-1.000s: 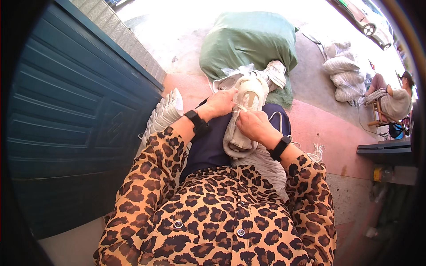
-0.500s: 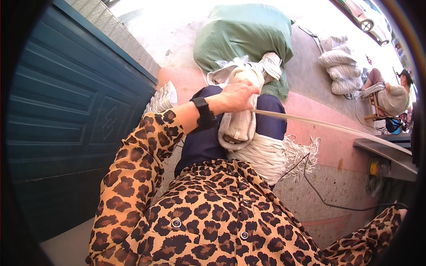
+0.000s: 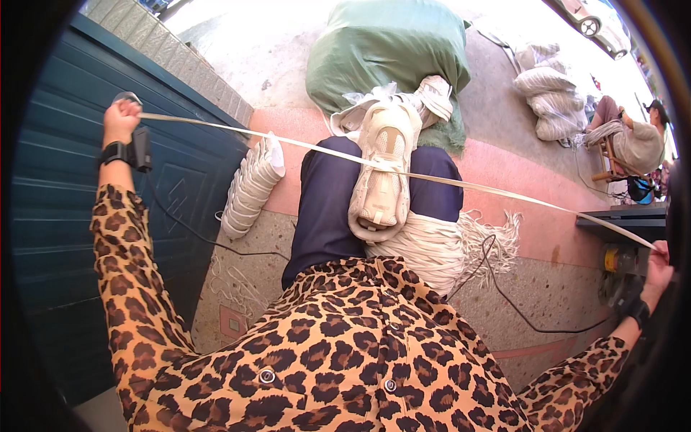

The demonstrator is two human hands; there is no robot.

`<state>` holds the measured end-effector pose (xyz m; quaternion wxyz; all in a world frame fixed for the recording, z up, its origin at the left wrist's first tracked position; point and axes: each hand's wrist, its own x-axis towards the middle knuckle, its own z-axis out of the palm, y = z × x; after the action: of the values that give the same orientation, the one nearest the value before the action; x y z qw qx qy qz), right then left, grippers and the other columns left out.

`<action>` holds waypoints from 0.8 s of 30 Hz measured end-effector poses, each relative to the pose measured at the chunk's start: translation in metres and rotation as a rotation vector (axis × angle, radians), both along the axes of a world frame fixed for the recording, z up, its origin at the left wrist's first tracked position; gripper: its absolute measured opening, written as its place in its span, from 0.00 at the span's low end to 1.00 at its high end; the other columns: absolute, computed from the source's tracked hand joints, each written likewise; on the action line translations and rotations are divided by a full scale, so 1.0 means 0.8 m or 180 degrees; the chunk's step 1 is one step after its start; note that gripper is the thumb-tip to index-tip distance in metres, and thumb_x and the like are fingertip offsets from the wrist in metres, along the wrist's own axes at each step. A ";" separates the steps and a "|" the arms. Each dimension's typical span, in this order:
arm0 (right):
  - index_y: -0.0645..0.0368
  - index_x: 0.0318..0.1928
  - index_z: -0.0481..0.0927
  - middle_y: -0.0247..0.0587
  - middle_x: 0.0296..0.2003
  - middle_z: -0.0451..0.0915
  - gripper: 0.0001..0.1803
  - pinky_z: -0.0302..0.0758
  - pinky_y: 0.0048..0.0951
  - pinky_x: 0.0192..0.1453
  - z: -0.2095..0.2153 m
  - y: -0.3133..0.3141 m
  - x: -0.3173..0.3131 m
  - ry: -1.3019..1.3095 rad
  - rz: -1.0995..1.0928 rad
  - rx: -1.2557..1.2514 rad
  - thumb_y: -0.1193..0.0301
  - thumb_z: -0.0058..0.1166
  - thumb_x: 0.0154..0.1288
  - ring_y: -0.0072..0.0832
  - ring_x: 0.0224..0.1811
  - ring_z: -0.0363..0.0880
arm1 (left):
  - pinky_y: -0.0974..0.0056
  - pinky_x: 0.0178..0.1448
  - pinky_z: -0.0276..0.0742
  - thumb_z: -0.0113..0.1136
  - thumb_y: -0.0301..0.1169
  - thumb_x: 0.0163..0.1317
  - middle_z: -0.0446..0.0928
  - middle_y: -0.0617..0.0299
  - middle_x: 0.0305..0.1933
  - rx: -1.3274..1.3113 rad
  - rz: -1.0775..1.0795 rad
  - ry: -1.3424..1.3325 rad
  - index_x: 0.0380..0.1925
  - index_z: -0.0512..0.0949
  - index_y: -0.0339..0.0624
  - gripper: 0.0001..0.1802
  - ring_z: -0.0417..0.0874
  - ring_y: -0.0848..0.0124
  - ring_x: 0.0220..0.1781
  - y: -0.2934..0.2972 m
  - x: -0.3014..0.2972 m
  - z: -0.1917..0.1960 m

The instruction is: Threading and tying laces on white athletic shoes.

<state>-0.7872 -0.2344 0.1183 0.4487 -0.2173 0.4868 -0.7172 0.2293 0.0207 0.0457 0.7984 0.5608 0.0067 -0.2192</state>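
A cream sneaker (image 3: pixel 386 144) rests between my thighs, its toe toward me. One pale shoelace (image 3: pixel 288 142) is stretched across its top and out to both sides. My left hand (image 3: pixel 122 119), raised at the far left in front of the blue panelled door, is closed on one end of the lace. Far out to the right, my right hand (image 3: pixel 658 265) is closed on the other end. On my right thigh lies a thick bundle of off-white laces (image 3: pixel 425 248), its loose ends spilling to the right. More pale shoes (image 3: pixel 436 99) lie just beyond the sneaker.
A big green sack (image 3: pixel 389 54) stands ahead. To the left, a row of nested white pieces (image 3: pixel 252 189) lies beside the blue door (image 3: pixel 79 209). A dark cord (image 3: pixel 547 330) crosses the floor. At right are a dark ledge (image 3: pixel 622 223), stacked sacks (image 3: pixel 551 101) and a seated person (image 3: pixel 633 147).
My left hand has left the sneaker and swung far left, drawing the lace out across the shoe. My right hand has come into view at the right with the lace's other end.
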 end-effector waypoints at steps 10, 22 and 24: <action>0.64 0.38 0.79 0.27 0.25 0.74 0.09 0.68 0.17 0.32 -0.247 0.116 0.396 0.2572 0.3915 0.0348 0.71 0.49 0.65 0.13 0.28 0.70 | 0.70 0.27 0.65 0.56 0.30 0.61 0.63 0.73 0.18 0.0785 -0.2613 0.0396 0.24 0.68 0.48 0.08 0.65 0.81 0.19 -0.086 -0.225 -0.098; 0.65 0.31 0.77 0.56 0.50 0.72 0.07 0.65 0.39 0.56 -0.310 0.144 0.518 0.4934 0.3242 -0.1606 0.74 0.48 0.56 0.44 0.57 0.67 | 0.72 0.34 0.68 0.55 0.36 0.61 0.77 0.66 0.29 0.1260 -0.4073 -0.1224 0.36 0.80 0.39 0.12 0.71 0.81 0.26 -0.098 -0.471 -0.215; 0.65 0.32 0.76 0.56 0.51 0.71 0.07 0.65 0.39 0.56 -0.314 0.141 0.518 0.5016 0.3304 -0.1552 0.74 0.47 0.58 0.45 0.57 0.66 | 0.75 0.40 0.69 0.55 0.30 0.61 0.78 0.67 0.36 0.1451 -0.4040 -0.2109 0.39 0.79 0.36 0.10 0.73 0.82 0.35 -0.096 -0.473 -0.206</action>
<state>-0.3730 -0.1219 -0.1326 0.1975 -0.9093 0.3294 -0.1605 -0.1489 -0.0562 -0.1191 0.3430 0.6450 -0.5134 -0.4503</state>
